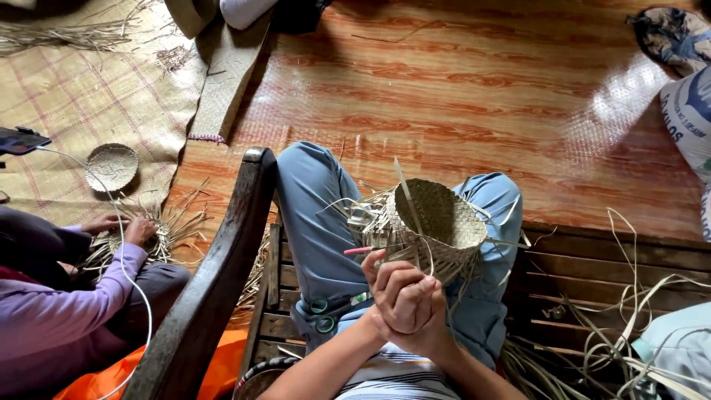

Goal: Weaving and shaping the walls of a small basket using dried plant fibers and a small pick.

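A small round woven basket [438, 216] rests on my lap, mouth tilted up and away, with loose pale strips [370, 215] sticking out around its rim. Both hands are pressed together at its near edge. My left hand [394, 285] lies on top with its fingers curled over the strips. My right hand [429, 330] is wrapped underneath and partly hidden. A thin pink stick [358, 250] pokes out to the left at my left fingertips. Green-handled scissors [320, 314] lie on my lap by my left forearm.
I sit on a slatted wooden bench [592, 274] with a dark curved armrest [215, 281]. Loose strips [629, 326] pile at my right. On the left, a person in a purple sleeve [89, 296] weaves on a mat [74, 81], near a round woven disc [111, 167] and phone [21, 139].
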